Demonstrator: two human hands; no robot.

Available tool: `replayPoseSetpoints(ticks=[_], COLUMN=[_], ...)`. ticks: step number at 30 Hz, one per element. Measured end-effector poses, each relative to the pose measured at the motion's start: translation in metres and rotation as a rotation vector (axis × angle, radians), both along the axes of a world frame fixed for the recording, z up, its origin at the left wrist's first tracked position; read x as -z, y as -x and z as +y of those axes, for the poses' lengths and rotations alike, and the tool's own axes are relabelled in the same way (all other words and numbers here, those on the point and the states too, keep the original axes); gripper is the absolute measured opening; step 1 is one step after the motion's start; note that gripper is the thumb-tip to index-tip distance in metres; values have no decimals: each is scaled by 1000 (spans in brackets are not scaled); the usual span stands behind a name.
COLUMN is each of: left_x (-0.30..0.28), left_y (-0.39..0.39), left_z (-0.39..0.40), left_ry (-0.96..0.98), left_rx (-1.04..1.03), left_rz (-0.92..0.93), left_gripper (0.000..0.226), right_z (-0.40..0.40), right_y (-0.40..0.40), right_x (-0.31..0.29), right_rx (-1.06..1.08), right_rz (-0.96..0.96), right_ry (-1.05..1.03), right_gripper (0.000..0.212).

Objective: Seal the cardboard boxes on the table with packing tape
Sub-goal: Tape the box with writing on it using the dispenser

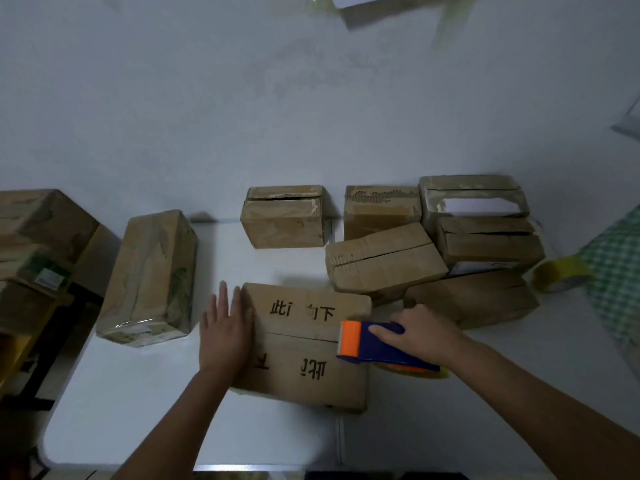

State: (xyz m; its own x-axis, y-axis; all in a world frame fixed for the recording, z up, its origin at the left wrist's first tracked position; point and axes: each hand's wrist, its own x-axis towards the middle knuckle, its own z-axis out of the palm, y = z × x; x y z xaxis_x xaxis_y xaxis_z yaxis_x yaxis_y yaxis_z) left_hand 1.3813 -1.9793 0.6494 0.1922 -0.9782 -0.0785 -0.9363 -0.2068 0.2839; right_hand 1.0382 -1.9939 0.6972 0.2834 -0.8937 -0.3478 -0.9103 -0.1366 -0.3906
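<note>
The cardboard box [304, 344] bore black stamped Chinese characters on both top flaps: "此", a smudged character, then "下" on the far flap; the near flap's print stood upside down.

White counter [138, 410] set against a pale wall. Landmark: printed box [304, 344], flat on the counter near its front, flaps closed along a centre seam. Left of it, a taped box [149, 278] lies on the counter's left edge. Behind it, a small box [285, 218] stands by the wall. Behind and right, a cluster of five boxes [450, 244], touching and partly stacked. Right of the cluster, a yellow tape roll [557, 273] and green checked cloth [616, 271].
</note>
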Motion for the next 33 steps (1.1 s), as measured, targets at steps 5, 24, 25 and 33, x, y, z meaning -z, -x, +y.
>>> replayPoseSetpoints(ticks=[5, 24, 25, 33], left_x=[9, 13, 13, 15], left_y=[61, -8, -9, -6], left_z=[18, -25, -26, -27], left_ry=[-137, -171, -166, -144], left_rx=[204, 285, 283, 256], left_rz=[49, -39, -43, -87], left_gripper=[65, 74, 74, 72], right_z=[-2, 4, 4, 10], right_y=[-4, -60, -57, 3], right_x=[1, 23, 24, 30], right_rx=[4, 65, 61, 90], right_rz=[-16, -195, -201, -81], right_ry=[-18, -53, -52, -104], right_gripper=[54, 51, 50, 54])
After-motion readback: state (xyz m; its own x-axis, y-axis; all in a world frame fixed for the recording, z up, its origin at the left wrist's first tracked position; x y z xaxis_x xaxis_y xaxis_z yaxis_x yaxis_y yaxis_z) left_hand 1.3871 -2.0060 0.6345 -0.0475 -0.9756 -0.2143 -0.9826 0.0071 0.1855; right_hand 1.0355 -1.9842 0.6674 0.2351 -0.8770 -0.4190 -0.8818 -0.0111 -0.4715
